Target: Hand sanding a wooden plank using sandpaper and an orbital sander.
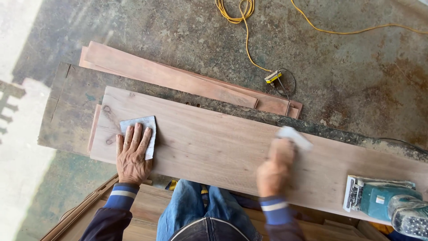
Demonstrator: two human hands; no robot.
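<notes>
Left hand (132,155) lies flat, fingers spread, palm down on a sheet of sandpaper (141,134) near the left end of the board (214,147), pinning it; nothing gripped. The board is pale wood w/ knots near its left end, running left to right across a darker, rough plank (71,107) under it. Beyond the plank, thin reddish strips (178,80) are stacked on the concrete floor (347,71). Mid-board, toward the near edge, right hand (274,167) is motion-blurred, fingers curled round a pale pad (293,137), prob. more sandpaper; can't tell exactly how tight the grip is. Yellow cord (244,27) trails over the floor beyond, ending at a plug (273,76). At the board's right end, near edge, a teal power sander (385,201) sits untouched, well apart from both hands.
</notes>
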